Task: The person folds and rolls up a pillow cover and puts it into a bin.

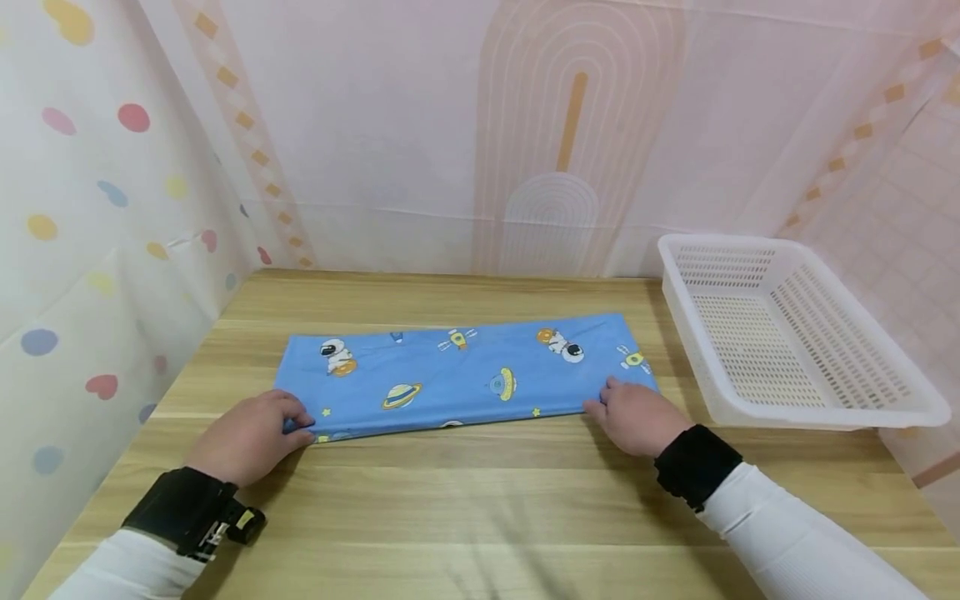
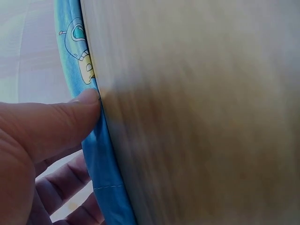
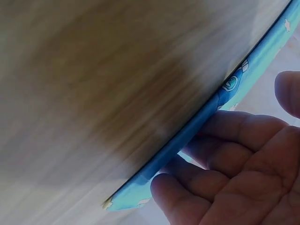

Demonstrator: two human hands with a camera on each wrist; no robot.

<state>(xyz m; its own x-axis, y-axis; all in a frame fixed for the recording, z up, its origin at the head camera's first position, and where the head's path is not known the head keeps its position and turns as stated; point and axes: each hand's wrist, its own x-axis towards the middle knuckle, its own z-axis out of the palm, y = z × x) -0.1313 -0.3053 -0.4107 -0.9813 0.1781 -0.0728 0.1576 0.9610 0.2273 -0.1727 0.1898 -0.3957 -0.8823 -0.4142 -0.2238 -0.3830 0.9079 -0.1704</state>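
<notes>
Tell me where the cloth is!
In the head view, the blue cloth lies on the table, left of the white basket, with the left hand and right hand touching it.

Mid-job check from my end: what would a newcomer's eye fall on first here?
Probably the bright blue folded cloth, printed with astronauts and planets, lying across the middle of the wooden table. Next come the left hand and right hand, touching it near its two ends. The white slotted basket stands out too, toward the right in the head view.
</notes>
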